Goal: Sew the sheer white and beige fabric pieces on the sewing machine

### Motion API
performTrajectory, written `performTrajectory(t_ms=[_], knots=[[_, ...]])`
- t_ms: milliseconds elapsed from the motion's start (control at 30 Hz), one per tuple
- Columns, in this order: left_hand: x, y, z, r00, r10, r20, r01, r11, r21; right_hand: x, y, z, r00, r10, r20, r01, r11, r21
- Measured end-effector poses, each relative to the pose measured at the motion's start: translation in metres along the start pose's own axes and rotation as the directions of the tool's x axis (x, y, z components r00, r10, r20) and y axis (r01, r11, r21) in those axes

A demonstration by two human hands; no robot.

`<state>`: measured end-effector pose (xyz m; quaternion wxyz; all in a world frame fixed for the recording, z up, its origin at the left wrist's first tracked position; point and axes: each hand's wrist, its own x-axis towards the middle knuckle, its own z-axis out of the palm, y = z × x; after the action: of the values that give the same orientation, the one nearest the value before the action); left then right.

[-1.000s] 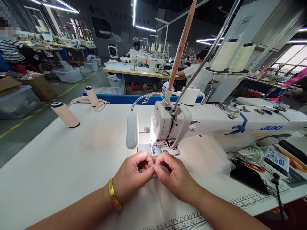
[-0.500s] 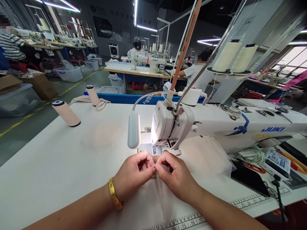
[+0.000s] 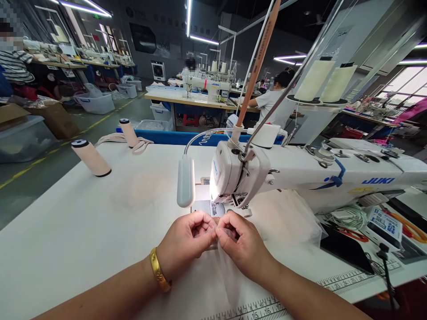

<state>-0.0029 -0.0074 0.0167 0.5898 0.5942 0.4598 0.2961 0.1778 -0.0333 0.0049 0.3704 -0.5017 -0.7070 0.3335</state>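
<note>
Just in front of the sewing machine's needle area, my left hand (image 3: 188,235) and my right hand (image 3: 245,242) meet with thumbs and forefingers pinched. Between them they grip a sheer pale fabric (image 3: 228,278), which hangs down toward the table's front edge. The pinched edge itself is mostly covered by my fingers. The white sewing machine (image 3: 233,173) stands right behind my hands, its presser foot (image 3: 214,209) over the metal plate. A gold bangle (image 3: 160,270) circles my left wrist.
A lamp (image 3: 186,182) hangs left of the needle. Thread cones (image 3: 91,158) stand at the table's left. More sheer fabric (image 3: 287,218) lies under the machine arm. A black phone-like slab (image 3: 347,249) and cables (image 3: 348,218) lie right. A printed ruler (image 3: 260,309) runs along the front.
Both hands stay almost in place, still pinching the fabric. The hanging part of the fabric has shifted slightly. The camera view has moved very little.
</note>
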Motion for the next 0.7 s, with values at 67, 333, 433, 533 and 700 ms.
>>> performTrajectory(t_ms=[67,333,433,533,700], knots=[[-0.001,0.001,-0.001,1.0,-0.024,0.001,0.024,1.0,0.016,-0.001,0.001,0.0,1.0,0.002,-0.007,-0.002,1.0,-0.008],[-0.001,0.001,-0.004,1.0,0.025,0.0,-0.025,0.997,0.074,0.0,-0.002,-0.008,0.997,-0.034,0.064,0.034,0.999,0.004],[-0.002,-0.002,-0.003,0.995,0.101,-0.006,-0.1,0.99,0.104,0.001,-0.001,-0.009,0.997,-0.005,0.073,0.008,0.999,-0.033],[-0.003,-0.006,-0.002,0.992,0.126,0.014,-0.127,0.985,0.12,0.001,-0.001,-0.008,0.996,0.015,0.087,-0.014,1.0,-0.009],[-0.003,-0.005,-0.003,0.991,0.129,0.044,-0.135,0.975,0.178,0.001,-0.005,-0.014,0.991,0.033,0.126,-0.041,0.997,0.059]])
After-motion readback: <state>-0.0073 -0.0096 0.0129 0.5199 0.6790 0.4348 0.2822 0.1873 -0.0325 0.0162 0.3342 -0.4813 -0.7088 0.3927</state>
